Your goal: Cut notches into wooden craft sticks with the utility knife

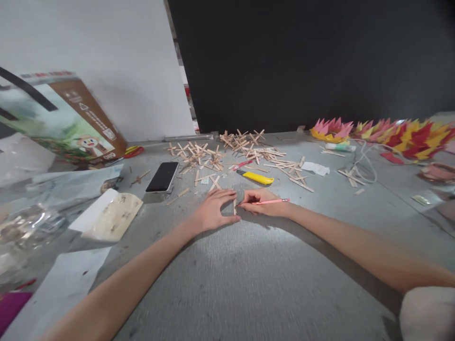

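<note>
My left hand (pixel 212 210) lies on the grey table with its thumb and fingers bracketing the two ends of a short wooden craft stick (pixel 234 206). In my right hand (pixel 263 204) is a pink pencil (pixel 276 201), gripped like a pen, its tip at the stick's right edge. Just beyond my hands lies a yellow utility knife (pixel 259 178). Behind it spreads a pile of loose and crossed craft sticks (pixel 199 154). A black-screened phone (pixel 162 177) rests left of the pile.
At left stand a printed carton bag (pixel 76 118) and a cream packet (pixel 115 215) among papers and clear plastic. Pink, yellow and red paper flowers (pixel 408 137) line the back right, near a glue stick (pixel 340 148) and a white cable (pixel 362 156). A black panel (pixel 313 61) rises behind.
</note>
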### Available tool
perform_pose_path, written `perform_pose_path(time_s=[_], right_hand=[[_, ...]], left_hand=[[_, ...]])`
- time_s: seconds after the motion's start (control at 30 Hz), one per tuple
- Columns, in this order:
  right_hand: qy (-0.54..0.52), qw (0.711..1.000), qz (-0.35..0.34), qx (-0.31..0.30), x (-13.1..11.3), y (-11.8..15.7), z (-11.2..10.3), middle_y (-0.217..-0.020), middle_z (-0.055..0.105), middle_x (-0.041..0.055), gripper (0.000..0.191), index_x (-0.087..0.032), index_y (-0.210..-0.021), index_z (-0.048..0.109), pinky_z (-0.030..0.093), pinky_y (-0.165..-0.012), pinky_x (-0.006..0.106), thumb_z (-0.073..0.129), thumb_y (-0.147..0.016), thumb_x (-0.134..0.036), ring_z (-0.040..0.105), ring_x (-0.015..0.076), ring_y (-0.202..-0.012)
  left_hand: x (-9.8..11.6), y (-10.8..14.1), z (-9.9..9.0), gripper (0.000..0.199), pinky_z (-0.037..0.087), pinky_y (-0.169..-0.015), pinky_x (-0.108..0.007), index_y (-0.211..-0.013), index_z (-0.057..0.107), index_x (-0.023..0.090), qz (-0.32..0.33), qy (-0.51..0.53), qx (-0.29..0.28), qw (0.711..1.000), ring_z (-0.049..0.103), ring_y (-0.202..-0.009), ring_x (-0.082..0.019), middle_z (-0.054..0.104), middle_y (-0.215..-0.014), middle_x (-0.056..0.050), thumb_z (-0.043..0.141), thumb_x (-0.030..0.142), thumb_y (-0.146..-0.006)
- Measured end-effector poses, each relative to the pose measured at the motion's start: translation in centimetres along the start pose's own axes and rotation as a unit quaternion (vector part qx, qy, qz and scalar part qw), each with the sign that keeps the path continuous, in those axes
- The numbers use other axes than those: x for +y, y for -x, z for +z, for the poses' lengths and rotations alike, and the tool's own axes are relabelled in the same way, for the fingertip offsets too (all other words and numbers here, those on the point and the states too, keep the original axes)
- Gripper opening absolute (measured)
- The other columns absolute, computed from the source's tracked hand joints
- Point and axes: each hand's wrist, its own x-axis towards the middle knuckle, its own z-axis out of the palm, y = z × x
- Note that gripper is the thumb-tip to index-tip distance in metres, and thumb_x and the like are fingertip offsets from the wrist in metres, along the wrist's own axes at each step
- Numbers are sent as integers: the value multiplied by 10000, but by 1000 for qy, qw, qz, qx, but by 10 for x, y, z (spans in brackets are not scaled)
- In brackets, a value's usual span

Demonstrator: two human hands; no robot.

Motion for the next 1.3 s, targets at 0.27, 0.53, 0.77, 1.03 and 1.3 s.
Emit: perform_pose_path(time_s=[0.27,0.53,0.77,1.03,1.3], right_hand=[[11,1000,-11,-6,2,-3,1,-701,597,-30,335,-191,-854,630,361,-543,235,689,-939,-510,480,100,-570],[11,1000,-12,-16,1,-4,-1,-653,581,-38,353,-191,-830,623,369,-548,242,699,-921,-523,473,106,-568],[9,1000,-19,-15,2,-4,0,-786,681,11,346,-192,-815,634,457,-638,254,736,-888,-514,587,139,-710],[-16,998,7,62,-9,0,-3,-652,591,-42,337,-206,-914,616,378,-500,233,674,-947,-536,499,105,-520],[190,969,-49,150,10,-6,-8,-924,711,46,322,-203,-1187,621,519,-645,292,496,-1053,-469,641,163,-683]], left_hand=[[2,-1,-1,796,238,-1305,-495,-1462,614,257,-3,-1,2,1000,489,-1485,-304,576,-1561,-92,680,756,-845],[1,-1,0,804,234,-1303,-491,-1463,610,256,0,0,2,1000,485,-1489,-293,561,-1575,-95,670,766,-845],[4,-1,-3,818,227,-1307,-488,-1496,569,269,-7,4,-3,1000,477,-1492,-301,553,-1582,-87,668,759,-848],[-1,-1,-1,864,289,-1275,-511,-1483,580,259,-16,-13,-1,1000,409,-1522,-339,499,-1617,-103,648,810,-822],[2,0,-7,802,273,-1281,-522,-1439,637,301,0,-18,-16,1000,410,-1515,-341,507,-1611,-78,664,805,-816]])
